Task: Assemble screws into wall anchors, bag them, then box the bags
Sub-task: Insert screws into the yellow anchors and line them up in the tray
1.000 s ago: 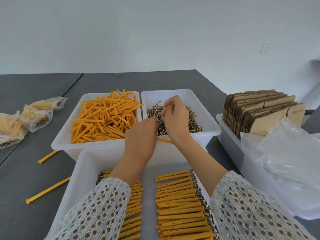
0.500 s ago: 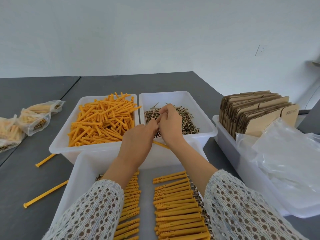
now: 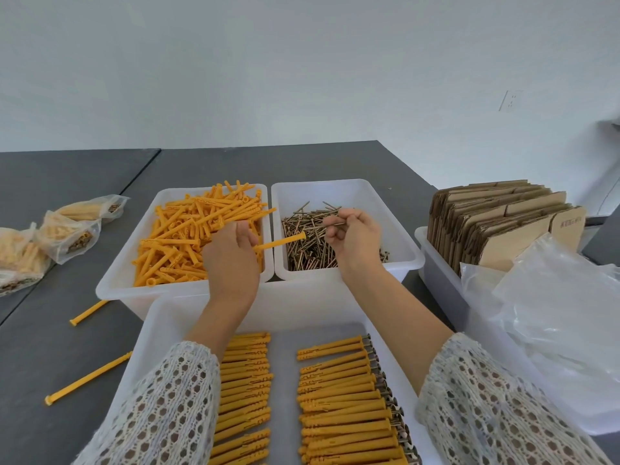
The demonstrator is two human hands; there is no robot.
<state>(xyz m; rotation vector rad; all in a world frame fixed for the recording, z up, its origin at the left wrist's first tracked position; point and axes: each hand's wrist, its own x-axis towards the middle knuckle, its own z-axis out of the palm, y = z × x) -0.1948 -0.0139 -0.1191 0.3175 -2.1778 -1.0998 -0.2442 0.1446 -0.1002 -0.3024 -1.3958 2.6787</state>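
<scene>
- The left hand (image 3: 231, 260) grips one orange wall anchor (image 3: 281, 242) with curled fingers; the anchor's near end is hidden inside the fist, and its free end points right, over the wall between the two far bins.
- The right hand (image 3: 355, 241) pinches a thin screw (image 3: 332, 225) between thumb and fingertips, its other fingers curled; which end of the screw points left is too fine to tell.
- Anchor tip and screw are near each other but apart, both above the screw bin (image 3: 399, 236), which holds a tangle of dark screws.
- Left of it, touching, the anchor bin (image 3: 124, 273) is heaped with loose orange anchors.
- The near tray (image 3: 157, 323) holds two rows of assembled anchors; the left row is partly covered by the left sleeve (image 3: 161, 407), and the rows are cut off at the bottom edge.
- Two stray anchors (image 3: 88, 378) lie on the counter (image 3: 50, 330) left of the tray.
- Filled bags (image 3: 68, 234) sit at far left, the nearest cut by the frame edge.
- At right, a bin carries flat cardboard boxes (image 3: 503, 226) standing on edge and crumpled clear plastic bags (image 3: 557, 310); the writing on one box is unreadable.
</scene>
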